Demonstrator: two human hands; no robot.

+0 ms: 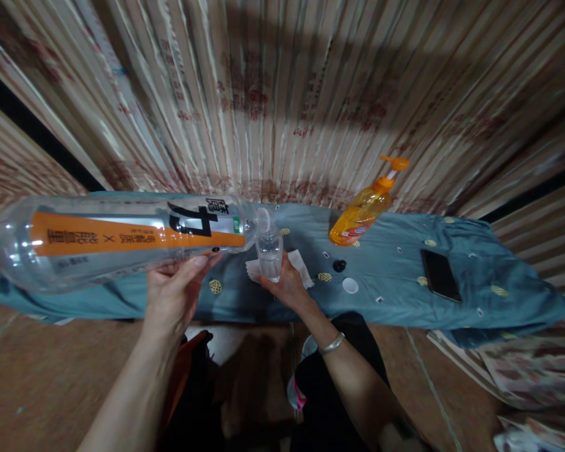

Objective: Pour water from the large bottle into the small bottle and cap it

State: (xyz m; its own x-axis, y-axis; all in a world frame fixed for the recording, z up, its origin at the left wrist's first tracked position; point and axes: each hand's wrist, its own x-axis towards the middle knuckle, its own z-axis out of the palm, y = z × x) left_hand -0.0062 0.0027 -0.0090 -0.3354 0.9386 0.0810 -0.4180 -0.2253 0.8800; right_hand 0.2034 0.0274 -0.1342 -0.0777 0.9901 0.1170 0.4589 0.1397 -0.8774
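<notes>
The small bottle [270,254] is upright over the middle of the surface [390,301], with clear liquid in its lower part. The fingers of the right hand [288,284] are closed around its lower half. Beneath lies a white napkin [302,265]; whether the bottle's base touches it, I cannot tell.

The big bottle [122,235] lies nearly level in the air, its neck toward the small bottle's mouth. The two necks meet or almost meet; the clear plastic there blurs together, so contact is unclear. The left hand [176,292] grips the big bottle from below, near the shoulder, thumb along the near side of the label. The label is silver and orange, with black lettering.

Just right of the napkin sit a black cap [339,265] and a white disc [351,285], near each other but apart. Behind them stands the pump bottle [361,213], holding orange liquid under an orange pump head. Well to the right, a dark phone [441,275] lies flat.

A teal cloth [245,307] with yellow spotted shapes covers the surface. A pleated, patterned curtain [282,113] hangs behind. A silver bracelet [333,343] circles the right wrist, and below is the brown floor [419,376].
</notes>
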